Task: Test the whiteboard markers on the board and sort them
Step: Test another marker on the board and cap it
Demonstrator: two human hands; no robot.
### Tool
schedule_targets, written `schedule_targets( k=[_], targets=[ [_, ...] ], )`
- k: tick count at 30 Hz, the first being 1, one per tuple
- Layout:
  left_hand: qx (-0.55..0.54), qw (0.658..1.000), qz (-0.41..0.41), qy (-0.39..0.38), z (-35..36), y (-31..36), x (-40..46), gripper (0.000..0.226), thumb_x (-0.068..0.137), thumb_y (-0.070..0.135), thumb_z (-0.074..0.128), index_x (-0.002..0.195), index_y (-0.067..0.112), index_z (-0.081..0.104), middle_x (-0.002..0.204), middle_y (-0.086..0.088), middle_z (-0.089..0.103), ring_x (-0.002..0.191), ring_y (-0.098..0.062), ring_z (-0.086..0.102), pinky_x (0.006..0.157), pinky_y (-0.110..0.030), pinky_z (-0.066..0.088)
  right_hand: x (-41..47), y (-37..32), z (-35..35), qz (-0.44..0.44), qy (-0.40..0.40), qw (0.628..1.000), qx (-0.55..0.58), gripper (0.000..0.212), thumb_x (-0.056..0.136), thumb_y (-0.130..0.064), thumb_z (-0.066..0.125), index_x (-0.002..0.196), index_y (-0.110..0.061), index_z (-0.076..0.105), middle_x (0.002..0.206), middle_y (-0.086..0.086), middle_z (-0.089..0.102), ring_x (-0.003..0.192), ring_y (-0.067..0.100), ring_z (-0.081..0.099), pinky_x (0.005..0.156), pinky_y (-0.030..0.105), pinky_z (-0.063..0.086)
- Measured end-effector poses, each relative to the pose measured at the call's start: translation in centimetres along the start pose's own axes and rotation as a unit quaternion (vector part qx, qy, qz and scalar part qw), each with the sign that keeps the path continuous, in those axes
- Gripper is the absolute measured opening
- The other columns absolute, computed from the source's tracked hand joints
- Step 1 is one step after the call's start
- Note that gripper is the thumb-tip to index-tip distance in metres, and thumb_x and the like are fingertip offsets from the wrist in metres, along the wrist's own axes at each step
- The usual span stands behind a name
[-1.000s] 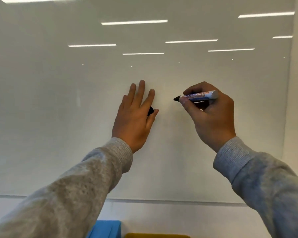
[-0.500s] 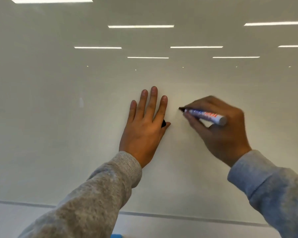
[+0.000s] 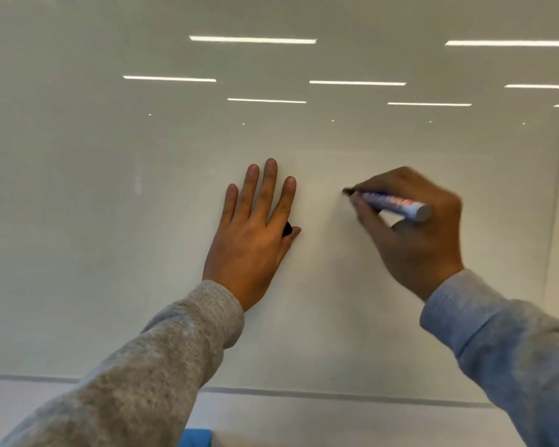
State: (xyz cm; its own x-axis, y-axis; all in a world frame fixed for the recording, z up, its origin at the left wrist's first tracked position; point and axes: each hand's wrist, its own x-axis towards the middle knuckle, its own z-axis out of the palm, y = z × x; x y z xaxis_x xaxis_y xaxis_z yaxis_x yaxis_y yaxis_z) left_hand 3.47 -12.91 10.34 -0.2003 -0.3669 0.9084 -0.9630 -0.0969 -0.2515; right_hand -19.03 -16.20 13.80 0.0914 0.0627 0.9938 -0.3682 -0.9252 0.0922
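The white glossy whiteboard (image 3: 142, 253) fills the view. My left hand (image 3: 252, 240) lies flat against it with straight fingers, and its thumb pinches a small black marker cap (image 3: 286, 228) against the side of the hand. To its right, my right hand (image 3: 423, 246) grips a white whiteboard marker (image 3: 391, 203) with a blue and red label. The marker's dark tip points left and touches the board. The right hand is blurred by motion. I see no ink mark on the board near the tip.
Ceiling lights reflect as bright strips across the upper board. A thin grey line (image 3: 304, 393) marks the board's lower edge. A blue object (image 3: 196, 438) peeks in at the bottom edge, mostly hidden by my left sleeve.
My right hand has tilted the marker's rear end down and slid its tip to the right, away from my left hand. The left hand stays flat on the board with the cap.
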Motion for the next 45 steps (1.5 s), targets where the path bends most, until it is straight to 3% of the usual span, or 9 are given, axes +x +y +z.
schedule_targets(
  k=[4,9,14,17,21,30,36,40,45],
  targets=[
    [-0.003,1.000,-0.002,-0.002,0.0,0.2,-0.2,0.067,0.106,0.043,0.035,0.160,0.013,0.009,0.167,-0.015,-0.003,0.154,-0.034,-0.003,0.122,-0.055,0.017,-2.8,-1.0,0.8,-0.074,-0.179,0.981,0.026,0.008,0.091,-0.014,0.074,0.095,-0.008,0.074,0.093,0.005,0.068,0.080,0.019,0.065,0.070,0.034,0.054],
    [-0.001,1.000,0.001,-0.011,0.1,0.2,-1.1,0.068,0.106,0.042,0.038,0.160,0.013,0.010,0.167,-0.015,-0.003,0.154,-0.035,-0.003,0.122,-0.056,0.017,0.1,0.7,-0.9,0.002,-0.016,1.000,-0.005,0.008,0.090,-0.015,0.076,0.093,-0.008,0.075,0.091,0.002,0.071,0.077,0.016,0.066,0.070,0.030,0.056],
    [0.003,1.000,0.006,-0.014,0.2,0.1,-1.6,0.068,0.105,0.043,0.037,0.160,0.011,0.010,0.166,-0.017,-0.002,0.153,-0.036,-0.002,0.120,-0.058,0.021,-2.1,-0.3,-0.2,-0.034,-0.113,0.993,-0.014,0.007,0.090,-0.015,0.075,0.095,-0.009,0.075,0.092,0.004,0.069,0.079,0.018,0.065,0.071,0.022,0.052],
    [0.006,1.000,0.006,-0.022,0.0,0.2,-1.4,0.068,0.106,0.043,0.037,0.160,0.012,0.009,0.166,-0.017,-0.003,0.153,-0.036,-0.002,0.120,-0.057,0.021,-1.0,0.2,-0.6,-0.006,-0.073,0.997,0.004,0.007,0.090,-0.015,0.076,0.094,-0.009,0.076,0.090,0.002,0.070,0.078,0.016,0.066,0.070,0.023,0.054],
    [0.006,1.000,0.012,-0.020,0.0,0.1,-1.5,0.067,0.106,0.042,0.035,0.159,0.011,0.012,0.166,-0.018,-0.002,0.153,-0.037,-0.001,0.120,-0.058,0.020,-1.1,-0.2,-0.7,0.067,-0.044,0.997,-0.007,0.014,0.090,-0.021,0.075,0.101,-0.013,0.075,0.095,-0.003,0.070,0.080,0.010,0.064,0.073,0.006,0.050],
    [0.005,1.000,0.010,-0.015,0.1,0.1,-1.5,0.067,0.106,0.041,0.037,0.159,0.010,0.012,0.166,-0.019,-0.001,0.153,-0.038,-0.001,0.121,-0.059,0.019,-1.0,-0.2,-1.2,0.024,-0.095,0.995,-0.019,0.013,0.088,-0.019,0.077,0.099,-0.012,0.076,0.094,0.000,0.071,0.080,0.011,0.065,0.073,0.009,0.052],
    [0.005,1.000,0.013,-0.018,0.0,0.1,-1.5,0.068,0.106,0.042,0.038,0.160,0.011,0.010,0.166,-0.019,-0.002,0.153,-0.038,-0.001,0.121,-0.058,0.019,-1.3,-0.2,-0.8,0.030,-0.022,0.999,-0.005,0.009,0.091,-0.016,0.075,0.095,-0.008,0.077,0.091,0.002,0.071,0.079,0.013,0.066,0.071,0.018,0.051],
    [0.006,1.000,0.010,-0.019,0.2,0.1,-1.6,0.069,0.106,0.043,0.037,0.160,0.012,0.008,0.166,-0.018,-0.003,0.153,-0.037,-0.002,0.121,-0.058,0.019,-4.3,-1.1,0.2,-0.025,-0.135,0.990,0.010,0.010,0.090,-0.013,0.075,0.099,-0.007,0.076,0.095,0.004,0.070,0.083,0.016,0.066,0.077,0.016,0.049],
    [0.007,1.000,0.011,-0.017,0.1,0.1,-1.5,0.068,0.106,0.042,0.037,0.160,0.011,0.010,0.166,-0.019,-0.002,0.153,-0.038,-0.001,0.121,-0.058,0.019,-2.6,0.6,-1.8,0.060,0.039,0.997,-0.005,0.007,0.091,-0.016,0.074,0.095,-0.010,0.076,0.092,0.002,0.070,0.083,0.011,0.067,0.073,0.025,0.053]
  ],
)
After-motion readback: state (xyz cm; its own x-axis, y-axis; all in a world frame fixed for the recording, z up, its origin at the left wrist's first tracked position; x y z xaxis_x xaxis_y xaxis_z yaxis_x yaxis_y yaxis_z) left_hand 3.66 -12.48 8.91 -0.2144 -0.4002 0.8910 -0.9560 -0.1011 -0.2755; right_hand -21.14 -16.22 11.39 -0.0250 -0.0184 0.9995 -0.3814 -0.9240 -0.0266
